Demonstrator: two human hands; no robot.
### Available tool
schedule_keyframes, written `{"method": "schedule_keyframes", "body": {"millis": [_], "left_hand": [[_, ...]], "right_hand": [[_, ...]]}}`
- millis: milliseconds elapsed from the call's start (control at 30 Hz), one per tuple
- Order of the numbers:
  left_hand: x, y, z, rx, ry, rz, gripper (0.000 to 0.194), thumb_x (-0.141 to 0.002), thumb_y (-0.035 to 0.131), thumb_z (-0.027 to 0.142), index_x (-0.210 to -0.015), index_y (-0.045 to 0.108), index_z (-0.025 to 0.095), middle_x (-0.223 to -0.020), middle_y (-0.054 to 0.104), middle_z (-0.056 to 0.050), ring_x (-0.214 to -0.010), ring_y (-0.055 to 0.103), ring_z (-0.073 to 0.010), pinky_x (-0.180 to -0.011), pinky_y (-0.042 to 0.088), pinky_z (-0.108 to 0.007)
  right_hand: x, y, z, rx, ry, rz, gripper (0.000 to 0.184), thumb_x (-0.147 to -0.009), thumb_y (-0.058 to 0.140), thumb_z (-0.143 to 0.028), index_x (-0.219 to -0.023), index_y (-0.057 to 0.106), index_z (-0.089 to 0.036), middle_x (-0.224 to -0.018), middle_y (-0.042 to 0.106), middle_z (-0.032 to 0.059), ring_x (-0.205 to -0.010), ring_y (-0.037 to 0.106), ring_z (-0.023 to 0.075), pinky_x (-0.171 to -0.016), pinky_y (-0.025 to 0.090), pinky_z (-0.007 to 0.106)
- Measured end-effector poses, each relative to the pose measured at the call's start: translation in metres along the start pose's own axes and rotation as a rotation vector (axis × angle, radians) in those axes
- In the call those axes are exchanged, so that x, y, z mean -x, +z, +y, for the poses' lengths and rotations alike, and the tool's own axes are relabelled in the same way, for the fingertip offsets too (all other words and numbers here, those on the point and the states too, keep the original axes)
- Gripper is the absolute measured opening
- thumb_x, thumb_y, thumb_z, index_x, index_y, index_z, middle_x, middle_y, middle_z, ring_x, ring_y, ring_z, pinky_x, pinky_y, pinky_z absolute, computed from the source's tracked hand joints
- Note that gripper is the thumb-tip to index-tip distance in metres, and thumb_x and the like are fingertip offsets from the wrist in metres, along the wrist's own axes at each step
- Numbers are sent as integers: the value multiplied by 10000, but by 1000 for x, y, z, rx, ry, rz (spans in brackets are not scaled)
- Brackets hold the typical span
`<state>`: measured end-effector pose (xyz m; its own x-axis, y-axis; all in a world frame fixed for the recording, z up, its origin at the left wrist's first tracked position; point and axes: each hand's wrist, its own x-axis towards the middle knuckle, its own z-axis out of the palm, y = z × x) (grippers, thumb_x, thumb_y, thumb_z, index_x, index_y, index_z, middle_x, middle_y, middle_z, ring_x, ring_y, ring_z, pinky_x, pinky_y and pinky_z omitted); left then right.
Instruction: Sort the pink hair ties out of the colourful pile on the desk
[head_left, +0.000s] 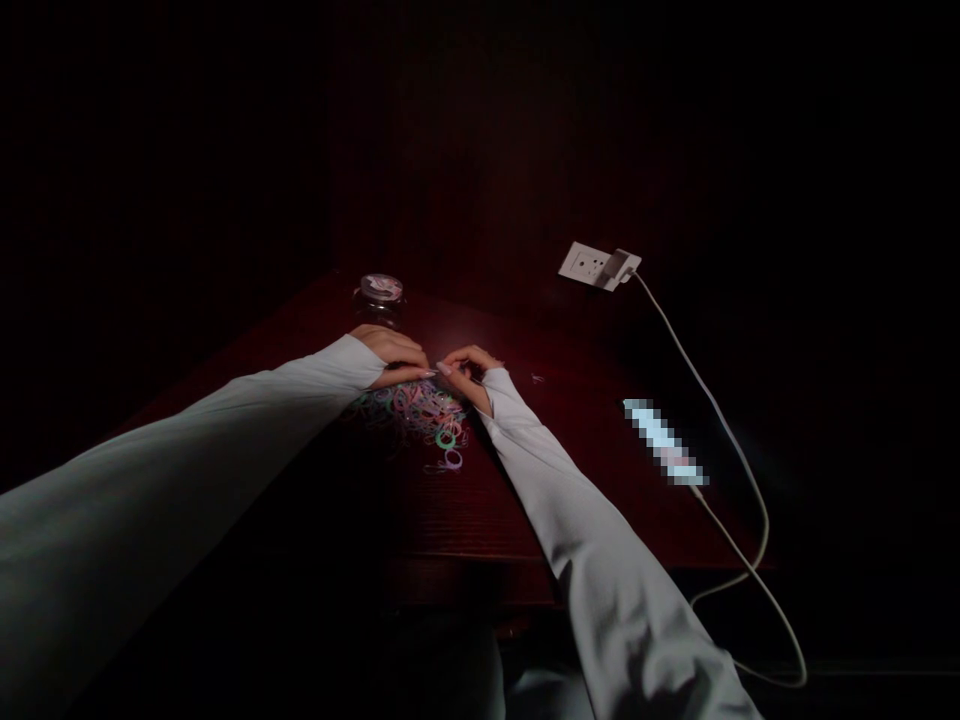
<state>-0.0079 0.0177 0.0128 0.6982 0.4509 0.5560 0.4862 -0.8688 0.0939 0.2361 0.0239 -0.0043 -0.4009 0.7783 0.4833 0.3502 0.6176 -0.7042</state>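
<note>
A pile of small colourful hair ties (420, 405) lies on the dark red table, several pink, purple and green, with clear ones at the fringe. Over the pile's far edge, my left hand (390, 354) has thumb and fingers closed in a pinch. Facing it from the right, my right hand (471, 372) is also pinched, its thumb tip close to the left fingertips. Whatever the fingers hold is too small and dark to make out. Just beyond my left hand stands a lidded glass jar (380, 297); my hand hides its lower part.
To the right, a lit phone (664, 442) lies on the table (465, 515). Its white charging cable (716, 405) loops past the table edge up to a charger (619, 268) in a wall socket (583, 264). A small loose tie (538, 378) lies right of my hands.
</note>
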Motion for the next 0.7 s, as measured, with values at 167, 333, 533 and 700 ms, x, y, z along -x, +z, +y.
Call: {"method": "schedule_keyframes", "body": {"millis": [167,333,533,700], "left_hand": [[0,0,-1,-7,17,-7,391,-1129,529,432,-961,815,226,-830,791,-35,-808,723,-159,-734,470,-260],[0,-1,1,-14,40,6,404,-1125,530,424,-912,802,216,-758,752,-25,-750,691,-155,-703,450,-269],[0,-4,0,-43,34,-56,429,-1142,489,437,-990,814,203,-838,785,-40,-804,699,-160,-746,462,-268],[0,-6,2,-39,20,-87,384,-1125,533,409,-983,811,185,-784,748,-11,-747,636,-138,-738,429,-260]], "right_hand": [[1,0,-1,19,-1,-25,411,-962,748,-625,-863,766,-227,-900,680,28,-796,578,164,-736,483,310],[1,1,4,23,-24,-19,431,-959,746,-637,-841,775,-224,-891,668,32,-791,575,164,-740,486,318],[-1,-3,13,4,-89,34,451,-923,759,-680,-821,794,-242,-853,676,28,-760,562,169,-717,475,327],[0,-47,21,107,-67,166,417,-917,747,-649,-851,822,-245,-881,719,46,-808,615,196,-755,494,348]]}}
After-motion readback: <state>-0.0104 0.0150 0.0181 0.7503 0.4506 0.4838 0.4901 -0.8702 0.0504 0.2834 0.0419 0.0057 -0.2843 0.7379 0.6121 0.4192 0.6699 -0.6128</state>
